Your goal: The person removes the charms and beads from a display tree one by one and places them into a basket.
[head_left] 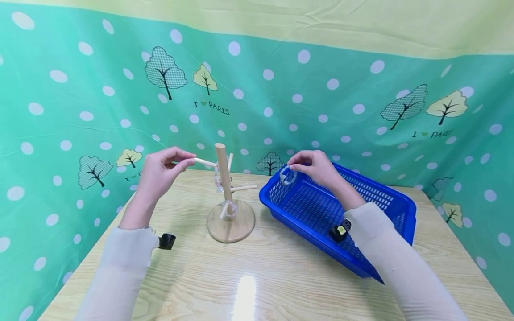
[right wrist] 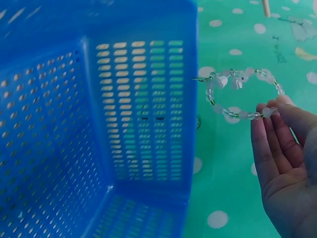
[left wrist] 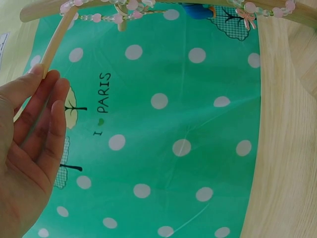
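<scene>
A wooden stand (head_left: 225,178) with several side pegs rises from a round base (head_left: 230,234). My left hand (head_left: 162,171) pinches the tip of its left peg (left wrist: 55,42) between thumb and fingers. A pink-and-clear beaded bracelet (left wrist: 94,18) hangs on that peg close to the post, and another pink beaded bracelet (head_left: 230,207) hangs low on the stand. My right hand (head_left: 315,167) pinches a pale clear-beaded bracelet (right wrist: 237,115) by one side, with its loop dangling over the near-left corner of the blue basket (head_left: 305,234).
The perforated blue basket stands right of the stand on a light wood table (head_left: 192,281). A bare peg (head_left: 245,188) sticks out from the post toward the basket. Behind everything hangs a green dotted curtain (head_left: 249,98) printed with trees.
</scene>
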`<state>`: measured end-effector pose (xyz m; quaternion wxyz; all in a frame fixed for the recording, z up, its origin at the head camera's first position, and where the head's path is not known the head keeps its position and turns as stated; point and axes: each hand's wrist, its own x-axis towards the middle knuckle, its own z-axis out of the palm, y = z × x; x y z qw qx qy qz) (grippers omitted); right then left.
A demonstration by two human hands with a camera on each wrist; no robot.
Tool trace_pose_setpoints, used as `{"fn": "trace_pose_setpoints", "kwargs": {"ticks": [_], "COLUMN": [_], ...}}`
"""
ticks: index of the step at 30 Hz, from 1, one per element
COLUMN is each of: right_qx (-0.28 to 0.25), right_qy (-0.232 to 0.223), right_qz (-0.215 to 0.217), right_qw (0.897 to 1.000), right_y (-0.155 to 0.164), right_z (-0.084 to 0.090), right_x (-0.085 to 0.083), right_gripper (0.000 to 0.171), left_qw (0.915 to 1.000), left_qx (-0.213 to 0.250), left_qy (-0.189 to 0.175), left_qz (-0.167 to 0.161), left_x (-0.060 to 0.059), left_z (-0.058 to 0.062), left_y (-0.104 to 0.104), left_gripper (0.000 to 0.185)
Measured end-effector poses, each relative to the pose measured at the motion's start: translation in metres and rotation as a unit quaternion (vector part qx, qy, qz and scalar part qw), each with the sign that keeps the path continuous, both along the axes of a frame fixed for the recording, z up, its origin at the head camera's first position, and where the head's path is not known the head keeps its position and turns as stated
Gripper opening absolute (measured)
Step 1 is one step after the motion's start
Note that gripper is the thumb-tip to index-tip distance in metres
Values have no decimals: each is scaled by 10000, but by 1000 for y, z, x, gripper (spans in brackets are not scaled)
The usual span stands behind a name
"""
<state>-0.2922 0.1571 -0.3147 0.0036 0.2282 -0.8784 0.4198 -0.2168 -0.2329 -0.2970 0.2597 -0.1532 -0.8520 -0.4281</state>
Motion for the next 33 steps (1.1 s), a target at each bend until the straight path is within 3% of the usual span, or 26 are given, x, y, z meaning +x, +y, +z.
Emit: {"fn": "trace_pose_setpoints", "kwargs": {"ticks": [7, 24, 33], "right_qx": [192, 970, 1087], "right_qy": [-56, -480, -308], "right_qz": [-192, 173, 234], "right_qw": [9996, 9940, 9933], "right_y": [7, 26, 25], "right_z": [-10, -47, -67], "right_x": [-11, -42, -51], "right_gripper": [16, 11, 9], "left_qw": [10000, 10000, 10000], "left_qx": [25, 34, -22], "left_qy": [20, -32, -71], "left_qz": [-13, -35, -19], "left_x": [0, 1, 1], "left_z": [-2, 0, -1], "left_y": [-1, 1, 0], "left_gripper": [12, 12, 13]}}
